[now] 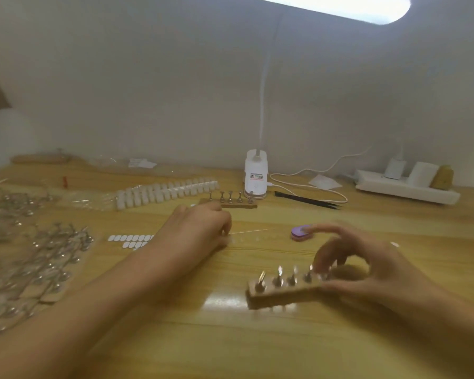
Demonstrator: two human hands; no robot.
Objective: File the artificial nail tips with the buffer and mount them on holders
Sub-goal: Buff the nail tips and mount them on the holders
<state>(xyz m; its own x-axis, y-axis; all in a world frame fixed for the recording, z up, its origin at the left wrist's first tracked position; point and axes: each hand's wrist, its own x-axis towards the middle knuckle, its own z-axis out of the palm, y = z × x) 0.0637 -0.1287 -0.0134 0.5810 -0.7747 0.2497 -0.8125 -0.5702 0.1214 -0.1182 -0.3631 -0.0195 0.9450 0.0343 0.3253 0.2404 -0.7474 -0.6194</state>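
Note:
My right hand (372,266) grips the right end of a wooden holder strip (279,292) with several metal pegs, blurred by motion, near the table's front. Its index finger is stretched out towards the purple buffer (300,233), which lies on the table just beyond. My left hand (200,228) rests with curled fingers on a clear adhesive sheet (252,233), fingertips pinching at it. White adhesive tabs (129,239) show on the sheet left of that wrist. A row of white nail tips (164,191) and a second holder strip (231,201) lie behind.
A heap of metal holders on wooden strips (33,258) fills the left side. At the back stand a white lamp base (255,175) with its cable, black tweezers (308,199) and a white power strip (405,188). The wooden table (230,346) runs to the wall.

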